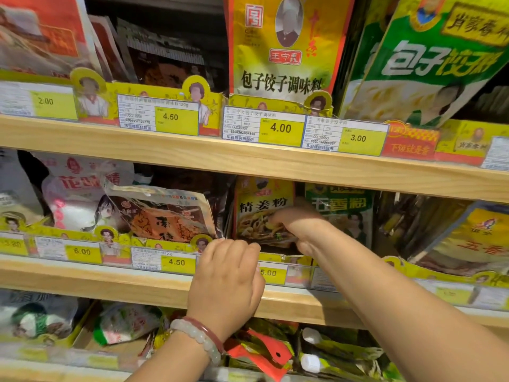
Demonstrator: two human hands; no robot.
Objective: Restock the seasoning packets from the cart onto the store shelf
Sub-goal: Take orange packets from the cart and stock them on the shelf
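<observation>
A yellow ginger-powder packet stands upright in its slot on the middle shelf. My right hand reaches into that slot and grips the packet's lower right part. My left hand is at the front of the same slot with its fingers curled over the yellow cardboard divider; whether it holds anything is hidden. A beaded bracelet sits on my left wrist. The cart is out of view.
A green five-spice packet stands right of the ginger packet, brown packets lean to its left. The upper shelf carries large yellow and green dumpling-seasoning packs. Price tags line the shelf edges. More packets lie on the bottom shelf.
</observation>
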